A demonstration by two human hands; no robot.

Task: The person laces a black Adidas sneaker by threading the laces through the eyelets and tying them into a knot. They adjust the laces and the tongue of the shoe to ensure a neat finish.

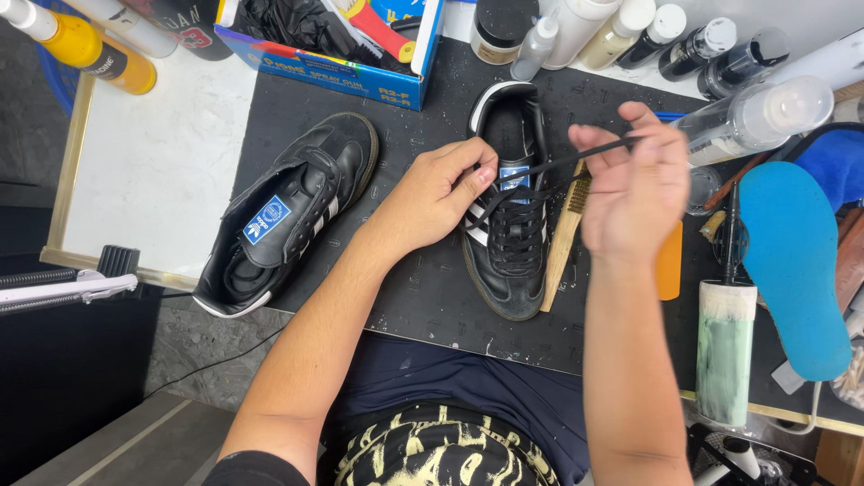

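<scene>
- Laced shoe (509, 216), black with white side stripes, stands upright on the dark mat (423, 297) of the counter, toe toward the person and heel opening away, so the eyelets face up within easy reach of both hands.
- Left hand (432, 193) rests against the shoe's side at the tongue, fingers curled narrow on the upper near the top eyelets; this looks like a steadying hold that keeps the shoe from sliding while the lace is pulled.
- Right hand (634, 184) is raised just right of the shoe, its grip pinched shut on the black lace (576, 155), which runs taut from the fingers down to the top eyelets; the tension suggests slack is being drawn out.
- Second shoe (292, 211) of the same kind lies well apart to the left, angled across the mat's edge, with no lace that I can make out, untouched by either hand.
- Wooden brush (563, 236) lies just beside the laced shoe on its right, partly under the raised wrist.
- Blue insole (792, 265) lies flat at the far right, near a pale green tube (725, 353) standing upright.
- Bottles (630, 31) line the far edge of the counter, and a blue cardboard box (333, 45) holding black gloves sits beyond the second shoe, all out of the working area.
</scene>
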